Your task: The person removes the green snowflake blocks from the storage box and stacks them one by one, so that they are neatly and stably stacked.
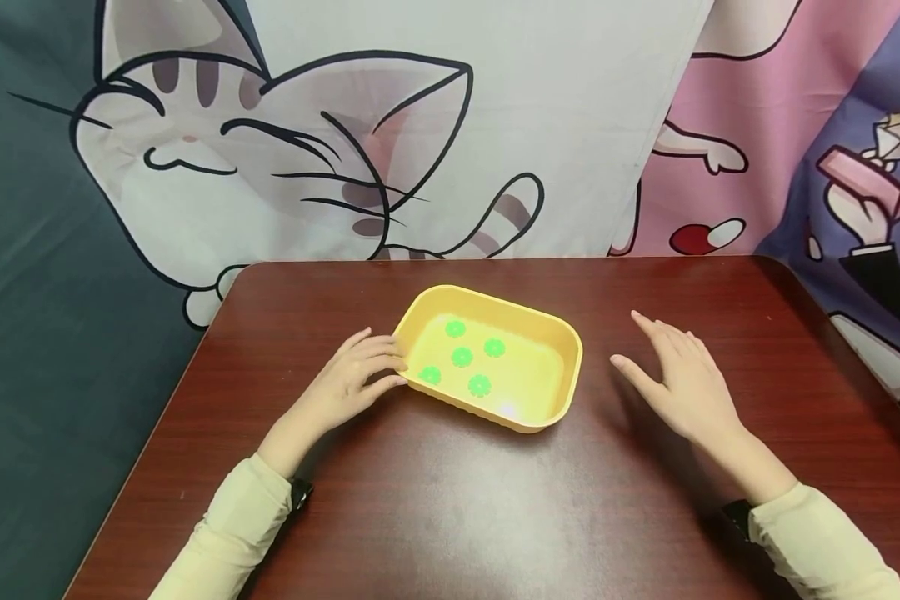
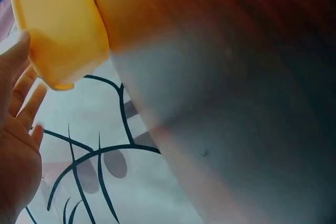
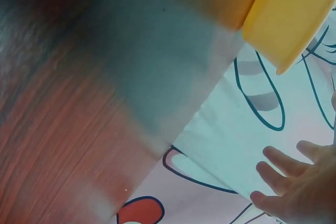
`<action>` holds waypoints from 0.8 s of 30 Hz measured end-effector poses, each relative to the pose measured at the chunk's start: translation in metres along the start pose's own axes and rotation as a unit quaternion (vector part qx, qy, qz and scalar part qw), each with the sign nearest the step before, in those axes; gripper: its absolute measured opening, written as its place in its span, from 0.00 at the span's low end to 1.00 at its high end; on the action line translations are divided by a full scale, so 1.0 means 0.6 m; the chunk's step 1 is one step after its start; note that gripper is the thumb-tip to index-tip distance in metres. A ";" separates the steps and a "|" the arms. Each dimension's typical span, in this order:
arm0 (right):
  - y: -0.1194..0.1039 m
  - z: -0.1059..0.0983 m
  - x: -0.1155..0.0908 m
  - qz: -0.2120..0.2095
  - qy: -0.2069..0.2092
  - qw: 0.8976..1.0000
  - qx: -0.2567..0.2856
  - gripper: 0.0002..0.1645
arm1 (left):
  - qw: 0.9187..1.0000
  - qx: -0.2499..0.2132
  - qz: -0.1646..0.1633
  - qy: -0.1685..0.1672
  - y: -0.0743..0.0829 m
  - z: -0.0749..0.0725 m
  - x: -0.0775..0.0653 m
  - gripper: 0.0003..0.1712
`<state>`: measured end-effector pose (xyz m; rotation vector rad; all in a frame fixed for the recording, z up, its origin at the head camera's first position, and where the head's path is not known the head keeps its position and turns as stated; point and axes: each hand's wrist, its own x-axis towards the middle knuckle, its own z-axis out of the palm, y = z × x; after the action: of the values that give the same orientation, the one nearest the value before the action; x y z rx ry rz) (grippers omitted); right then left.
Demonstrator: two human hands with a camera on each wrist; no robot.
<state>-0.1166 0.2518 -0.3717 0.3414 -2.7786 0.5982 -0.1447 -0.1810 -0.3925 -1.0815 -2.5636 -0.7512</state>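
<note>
1. Nearest the camera, two cream fabric sleeves (image 1: 225, 533) extend over a glossy red-brown wood-grain table (image 1: 457, 533).
2. A yellow, rounded-rectangular, plastic-looking tray (image 1: 521, 317) sits on it between the hands, with five flat, green, round shapes (image 1: 462, 357) inside.
3. The left hand (image 1: 352, 379) touches the tray's left end, fingers extended, not clasping it.
4. The right hand (image 1: 678, 379) is spread, holding nothing, apart from the tray's right end.
5. Steadying or placing the tray seems in hand; a two-handed hold would call for the right hand to close in.

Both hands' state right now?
Left hand: open, at the tray, no grip visible.
Right hand: open, holding nothing, apart from the tray.
</note>
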 end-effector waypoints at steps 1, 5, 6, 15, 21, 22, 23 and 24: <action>-0.002 0.002 0.000 -0.004 0.004 1.000 0.002 0.39 | 1.000 -0.010 0.007 0.008 0.000 0.001 0.000 0.09; -0.008 0.008 -0.001 -0.015 0.019 1.000 0.011 0.36 | 0.998 -0.053 0.024 0.031 0.001 0.005 -0.003 0.07; -0.008 0.010 -0.002 -0.016 0.022 1.000 0.013 0.35 | 0.997 -0.062 0.026 0.035 0.002 0.005 -0.004 0.07; -0.016 0.020 0.004 -0.040 0.041 0.998 0.032 0.38 | 0.997 -0.068 0.006 0.031 0.020 0.003 -0.012 0.06; -0.025 0.028 0.018 -0.066 0.048 0.996 0.041 0.37 | 0.998 -0.056 -0.011 0.023 0.031 0.001 -0.021 0.06; -0.026 0.030 0.020 -0.071 0.050 0.995 0.040 0.36 | 0.998 -0.052 -0.017 0.022 0.033 0.000 -0.023 0.06; -0.028 0.032 0.022 -0.075 0.051 0.995 0.041 0.36 | 0.998 -0.049 -0.020 0.022 0.034 0.000 -0.024 0.06; -0.030 0.035 0.024 -0.080 0.052 0.995 0.042 0.36 | 0.998 -0.045 -0.022 0.023 0.035 -0.001 -0.025 0.06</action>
<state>-0.1293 0.2247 -0.3790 0.5284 -2.6010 0.6740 -0.1191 -0.1778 -0.3907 -1.0241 -2.5455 -0.9007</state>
